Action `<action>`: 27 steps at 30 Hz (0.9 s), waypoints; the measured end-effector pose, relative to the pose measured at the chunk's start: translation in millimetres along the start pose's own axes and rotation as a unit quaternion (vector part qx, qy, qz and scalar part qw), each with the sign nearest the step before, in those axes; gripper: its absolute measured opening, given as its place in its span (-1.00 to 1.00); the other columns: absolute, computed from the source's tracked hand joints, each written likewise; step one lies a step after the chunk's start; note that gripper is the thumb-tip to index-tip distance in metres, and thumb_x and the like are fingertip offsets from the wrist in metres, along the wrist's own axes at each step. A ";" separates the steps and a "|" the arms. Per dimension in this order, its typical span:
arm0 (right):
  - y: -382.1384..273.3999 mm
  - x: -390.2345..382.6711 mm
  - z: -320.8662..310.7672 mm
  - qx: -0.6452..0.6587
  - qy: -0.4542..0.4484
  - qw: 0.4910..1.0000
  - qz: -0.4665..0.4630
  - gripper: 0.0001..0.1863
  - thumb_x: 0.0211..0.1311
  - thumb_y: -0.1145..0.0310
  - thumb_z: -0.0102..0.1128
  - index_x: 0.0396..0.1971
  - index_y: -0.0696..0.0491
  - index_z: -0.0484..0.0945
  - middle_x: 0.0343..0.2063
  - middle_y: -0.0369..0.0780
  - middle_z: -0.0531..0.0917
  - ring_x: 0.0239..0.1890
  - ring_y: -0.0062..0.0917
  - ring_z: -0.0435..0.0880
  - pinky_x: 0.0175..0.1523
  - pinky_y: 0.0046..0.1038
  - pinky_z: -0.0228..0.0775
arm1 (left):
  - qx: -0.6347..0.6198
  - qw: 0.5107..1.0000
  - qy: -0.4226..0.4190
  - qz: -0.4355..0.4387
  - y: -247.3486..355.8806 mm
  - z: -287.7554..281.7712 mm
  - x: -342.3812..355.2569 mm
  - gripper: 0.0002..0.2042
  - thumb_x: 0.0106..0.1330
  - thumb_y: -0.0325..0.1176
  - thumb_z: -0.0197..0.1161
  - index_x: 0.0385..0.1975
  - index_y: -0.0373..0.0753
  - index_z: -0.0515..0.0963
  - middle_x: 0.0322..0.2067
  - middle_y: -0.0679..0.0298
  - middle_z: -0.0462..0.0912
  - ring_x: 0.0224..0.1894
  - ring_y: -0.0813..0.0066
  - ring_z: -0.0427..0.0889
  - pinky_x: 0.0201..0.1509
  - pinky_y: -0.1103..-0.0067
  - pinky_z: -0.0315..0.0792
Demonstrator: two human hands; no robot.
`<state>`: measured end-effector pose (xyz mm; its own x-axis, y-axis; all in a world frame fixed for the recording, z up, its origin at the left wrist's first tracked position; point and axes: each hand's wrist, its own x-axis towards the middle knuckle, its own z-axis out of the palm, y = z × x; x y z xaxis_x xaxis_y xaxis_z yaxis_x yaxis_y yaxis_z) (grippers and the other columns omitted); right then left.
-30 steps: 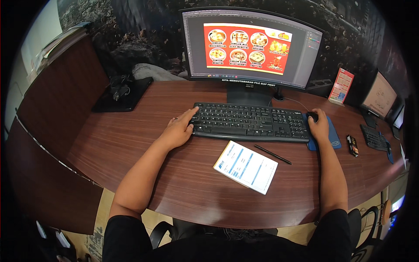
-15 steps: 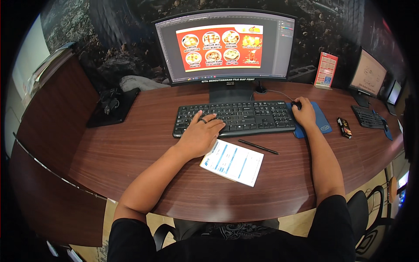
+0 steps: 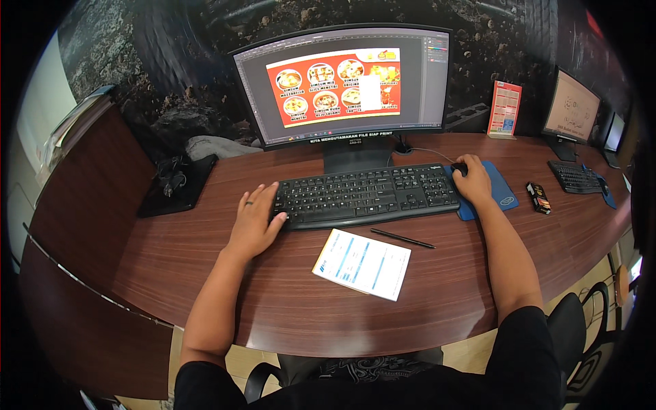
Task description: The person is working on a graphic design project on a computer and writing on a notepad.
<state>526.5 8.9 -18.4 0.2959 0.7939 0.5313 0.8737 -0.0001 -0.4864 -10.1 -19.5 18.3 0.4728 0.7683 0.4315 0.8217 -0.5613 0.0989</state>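
My left hand (image 3: 256, 219) lies with its fingers apart at the left end of the black keyboard (image 3: 365, 195), a ring on one finger. My right hand (image 3: 473, 181) grips a black mouse (image 3: 458, 168) on a blue mouse pad (image 3: 503, 191). Behind the keyboard stands a curved monitor (image 3: 253, 68) showing a red food-menu design with round dish pictures and a small white panel over its right part. A white printed notepad (image 3: 362, 265) lies below the keyboard, beside a black pen (image 3: 403, 238).
A dark wooden partition (image 3: 75, 178) bounds the desk at left, near a black laptop-like slab with cables (image 3: 171, 184). At right are a red card stand (image 3: 503, 109), a small dark pack (image 3: 538, 197), a second monitor (image 3: 571, 106) and keyboard (image 3: 577, 178), and a black chair (image 3: 574, 328).
My left hand has moved off the middle keys to the keyboard's left end. My right hand stays on the mouse. A white panel has appeared over the design on the screen.
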 end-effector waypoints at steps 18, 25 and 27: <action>-10.3 -0.9 -4.7 -0.024 -0.035 0.999 0.025 -0.67 0.14 0.28 0.22 -0.08 0.00 0.66 0.03 -0.18 0.66 0.08 -0.15 0.63 0.19 -0.17 0.47 | -0.145 0.964 -0.132 -0.179 -16.3 7.9 -5.8 -0.15 0.51 0.08 0.10 0.57 -0.34 -0.08 0.40 -0.16 0.37 0.52 -0.07 0.24 0.61 0.02 -0.13; -6.7 -1.1 -3.8 -0.023 -0.031 0.999 0.023 -0.66 0.13 0.28 0.22 -0.07 -0.01 0.66 0.02 -0.18 0.66 0.09 -0.15 0.63 0.20 -0.18 0.47 | -0.148 0.966 -0.121 -0.175 -15.2 12.1 -5.5 -0.15 0.49 0.07 0.14 0.57 -0.33 -0.06 0.41 -0.20 0.33 0.53 -0.09 0.22 0.60 0.00 -0.15; -6.4 -0.5 -3.1 -0.021 -0.033 0.999 0.022 -0.67 0.13 0.28 0.23 -0.08 -0.01 0.66 0.03 -0.18 0.66 0.09 -0.15 0.63 0.20 -0.18 0.47 | -0.146 0.967 -0.118 -0.170 -15.0 17.0 -6.2 -0.14 0.48 0.07 0.15 0.57 -0.33 -0.06 0.42 -0.22 0.31 0.53 -0.09 0.20 0.61 0.00 -0.16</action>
<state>522.0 6.7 -13.5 0.3088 0.8310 0.4627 0.8767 -0.0601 -0.4772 -19.9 -10.6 -1.1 0.2780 0.9536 0.1158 0.8342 -0.2994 0.4631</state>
